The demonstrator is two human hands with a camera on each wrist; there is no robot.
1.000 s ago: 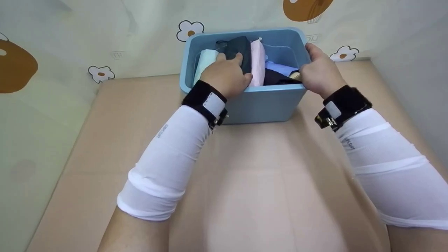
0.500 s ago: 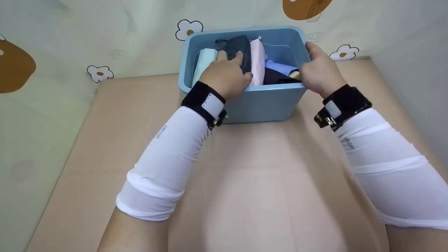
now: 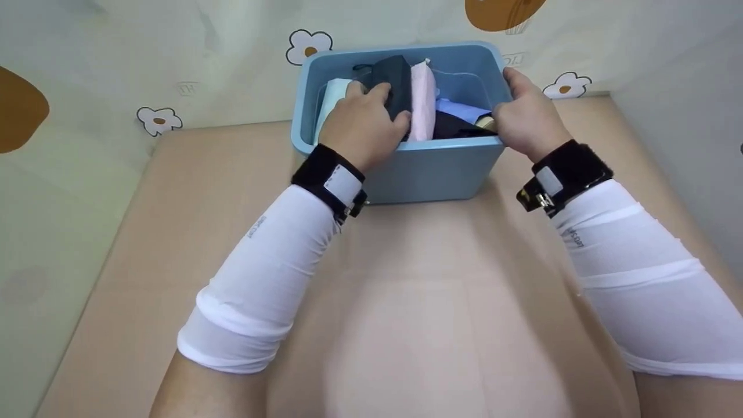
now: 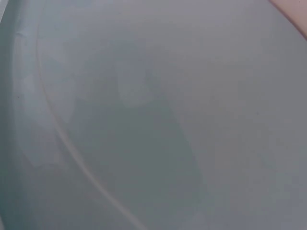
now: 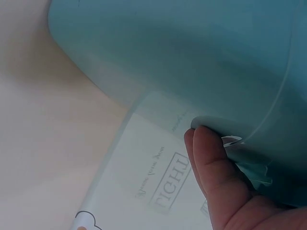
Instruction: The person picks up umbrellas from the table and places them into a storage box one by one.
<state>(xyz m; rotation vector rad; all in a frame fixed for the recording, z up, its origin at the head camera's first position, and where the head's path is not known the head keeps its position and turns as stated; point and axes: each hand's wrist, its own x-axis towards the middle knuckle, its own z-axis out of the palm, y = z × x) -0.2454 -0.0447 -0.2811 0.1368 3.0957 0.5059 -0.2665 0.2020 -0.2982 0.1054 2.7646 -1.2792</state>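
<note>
A blue storage bin (image 3: pixel 429 174) stands against the far wall with soft items inside. My left hand (image 3: pixel 363 125) reaches over its front rim, fingers spread, the fingertips beside a dark folded pouch (image 3: pixel 396 81) and a pale aqua bundle (image 3: pixel 334 96). Whether they touch these is hard to tell. My right hand (image 3: pixel 531 122) grips the right side of the bin, and in the right wrist view its fingers (image 5: pixel 211 153) lie at the handle slot. Right of the pouch are a pink packet (image 3: pixel 422 104), a blue item (image 3: pixel 461 110) and a black item (image 3: pixel 455 128). Only the bin's wall (image 4: pixel 144 120) fills the left wrist view.
The bin rests on a beige table surface (image 3: pixel 418 325). Behind it rises a pale wall covering (image 3: pixel 232 58) with flower prints, close to the bin's back. Another wall (image 3: pixel 685 104) borders the table on the right.
My left hand has drawn slightly left and back, its fingertips and thumb shifting off the dark pouch's top. My right hand keeps its grip on the bin. The view has shifted slightly.
</note>
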